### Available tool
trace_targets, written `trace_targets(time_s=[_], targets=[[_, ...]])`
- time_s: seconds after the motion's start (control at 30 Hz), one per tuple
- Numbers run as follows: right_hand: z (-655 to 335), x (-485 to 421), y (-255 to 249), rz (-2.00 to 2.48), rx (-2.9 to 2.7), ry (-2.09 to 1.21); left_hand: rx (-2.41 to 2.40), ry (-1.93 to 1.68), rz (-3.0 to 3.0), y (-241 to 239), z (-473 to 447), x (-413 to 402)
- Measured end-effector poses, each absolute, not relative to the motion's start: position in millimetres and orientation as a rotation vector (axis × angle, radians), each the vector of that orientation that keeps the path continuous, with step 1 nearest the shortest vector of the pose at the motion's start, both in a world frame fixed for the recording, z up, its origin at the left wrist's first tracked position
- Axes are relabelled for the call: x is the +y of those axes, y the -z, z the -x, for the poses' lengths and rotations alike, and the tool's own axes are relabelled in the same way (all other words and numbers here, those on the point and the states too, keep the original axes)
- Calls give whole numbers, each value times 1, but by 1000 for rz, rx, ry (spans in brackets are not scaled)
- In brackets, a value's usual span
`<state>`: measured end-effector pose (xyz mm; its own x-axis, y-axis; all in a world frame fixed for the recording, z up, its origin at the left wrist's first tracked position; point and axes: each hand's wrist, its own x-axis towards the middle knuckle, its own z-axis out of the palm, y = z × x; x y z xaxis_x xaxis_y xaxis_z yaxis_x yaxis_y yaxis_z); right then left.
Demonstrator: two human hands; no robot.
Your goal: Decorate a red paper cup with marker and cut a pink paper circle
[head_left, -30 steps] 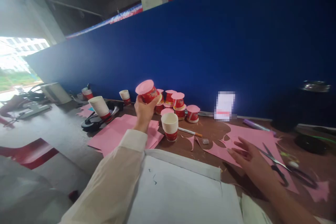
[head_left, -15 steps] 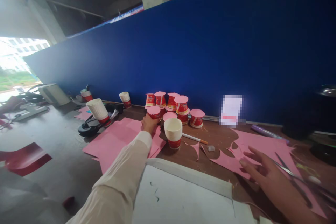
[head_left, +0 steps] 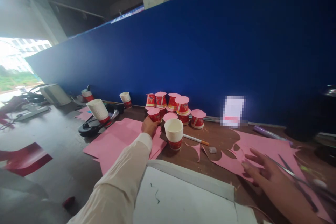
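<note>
My left hand [head_left: 150, 126] is closed at a red paper cup [head_left: 154, 116], upside down with a pink paper disc on top; its fingertips are partly hidden. Around it, several more red cups with pink discs [head_left: 182, 105] stand in a cluster, some stacked on others. A nested stack of white-rimmed paper cups [head_left: 174, 133] stands just to the right, mouth up. My right hand [head_left: 269, 173] has its fingers apart and holds nothing. It hovers over or rests on a cut pink paper sheet [head_left: 265, 142], beside scissors [head_left: 288, 171].
Pink sheets [head_left: 112, 140] lie left of the cups. A white board [head_left: 183, 196] is at the near edge. A pencil [head_left: 195, 139], paper scraps [head_left: 195, 150] and a purple roll [head_left: 270, 134] lie about. Another cup stack [head_left: 97, 110] leans at left. A blue partition [head_left: 183, 49] closes off the back.
The view has shifted very slightly. Both hands stay nearly where they were, the left at the same red cup and the right with its fingers apart.
</note>
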<state>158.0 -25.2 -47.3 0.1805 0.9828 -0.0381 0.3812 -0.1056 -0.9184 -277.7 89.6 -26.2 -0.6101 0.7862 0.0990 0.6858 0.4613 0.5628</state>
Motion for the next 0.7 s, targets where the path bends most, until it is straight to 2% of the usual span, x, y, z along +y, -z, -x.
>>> trace_targets(time_s=[0.7], targets=[[-159, -28, 43, 1566, -1309, -936, 2499, -785, -1420, 7, 268, 56]])
